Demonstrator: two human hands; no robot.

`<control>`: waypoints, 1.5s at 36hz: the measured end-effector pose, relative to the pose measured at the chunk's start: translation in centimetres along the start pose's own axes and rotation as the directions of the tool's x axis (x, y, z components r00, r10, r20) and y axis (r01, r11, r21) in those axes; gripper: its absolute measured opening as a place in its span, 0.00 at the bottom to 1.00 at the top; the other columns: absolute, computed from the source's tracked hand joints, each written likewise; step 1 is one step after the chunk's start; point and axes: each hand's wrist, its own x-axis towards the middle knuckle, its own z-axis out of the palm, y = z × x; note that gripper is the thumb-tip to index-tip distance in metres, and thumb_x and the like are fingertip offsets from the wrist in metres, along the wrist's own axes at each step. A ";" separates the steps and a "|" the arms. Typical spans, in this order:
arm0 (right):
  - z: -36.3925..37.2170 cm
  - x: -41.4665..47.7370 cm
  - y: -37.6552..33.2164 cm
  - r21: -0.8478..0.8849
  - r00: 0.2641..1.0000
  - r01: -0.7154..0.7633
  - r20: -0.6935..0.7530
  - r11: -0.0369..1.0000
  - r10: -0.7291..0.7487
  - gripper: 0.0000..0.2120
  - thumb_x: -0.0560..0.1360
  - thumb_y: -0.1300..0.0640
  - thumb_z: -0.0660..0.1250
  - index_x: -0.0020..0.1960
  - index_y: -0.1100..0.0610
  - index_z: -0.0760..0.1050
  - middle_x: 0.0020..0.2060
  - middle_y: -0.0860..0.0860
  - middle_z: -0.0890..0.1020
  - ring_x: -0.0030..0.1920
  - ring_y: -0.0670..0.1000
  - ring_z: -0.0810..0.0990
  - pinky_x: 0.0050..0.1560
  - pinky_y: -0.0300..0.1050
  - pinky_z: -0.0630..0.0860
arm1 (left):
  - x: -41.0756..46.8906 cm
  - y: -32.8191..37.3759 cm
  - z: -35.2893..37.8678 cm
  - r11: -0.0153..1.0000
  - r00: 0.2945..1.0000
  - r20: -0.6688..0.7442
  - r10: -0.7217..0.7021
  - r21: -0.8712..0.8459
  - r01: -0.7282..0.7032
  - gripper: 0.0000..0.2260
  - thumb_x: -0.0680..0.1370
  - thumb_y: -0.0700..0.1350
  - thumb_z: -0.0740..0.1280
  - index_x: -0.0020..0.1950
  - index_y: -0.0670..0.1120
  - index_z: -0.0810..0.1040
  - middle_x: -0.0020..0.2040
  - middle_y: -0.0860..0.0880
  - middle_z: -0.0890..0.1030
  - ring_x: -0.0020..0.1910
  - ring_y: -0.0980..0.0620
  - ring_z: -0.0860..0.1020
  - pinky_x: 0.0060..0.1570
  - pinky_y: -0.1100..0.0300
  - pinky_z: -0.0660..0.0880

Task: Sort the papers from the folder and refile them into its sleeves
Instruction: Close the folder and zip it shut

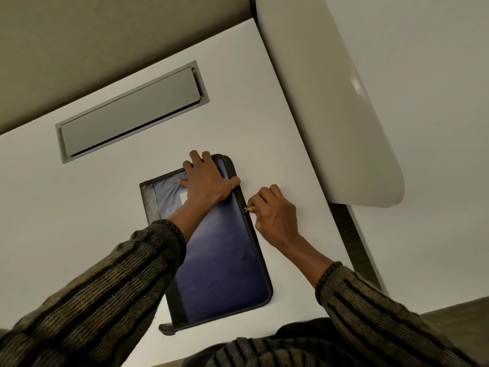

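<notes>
A dark blue zip folder [222, 260] with black edging lies closed on the white table [79, 207]. My left hand [206, 181] rests on its far end, fingers spread over the top edge and thumb hooked over the right edge. My right hand [275, 215] is at the folder's right edge and pinches the small metal zip pull [248, 209] between thumb and fingers. No papers are visible; a small white label shows under my left wrist.
A grey cable hatch [132, 112] is set into the table beyond the folder. A second white tabletop [344, 115] with a rounded end overlaps at the right. The table's near edge runs close to my body.
</notes>
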 end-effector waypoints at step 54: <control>1.6 9.4 -0.9 -0.138 0.999 -0.035 -0.015 0.990 0.033 0.06 0.73 0.63 0.72 0.45 0.54 0.79 0.43 0.48 0.78 0.46 0.51 0.74 0.27 0.44 0.67 | -1.7 -5.6 0.4 0.994 0.996 -0.076 0.039 -0.097 -0.046 0.49 0.68 0.79 0.67 0.82 0.54 0.60 0.80 0.48 0.61 0.81 0.41 0.57 0.67 0.15 0.55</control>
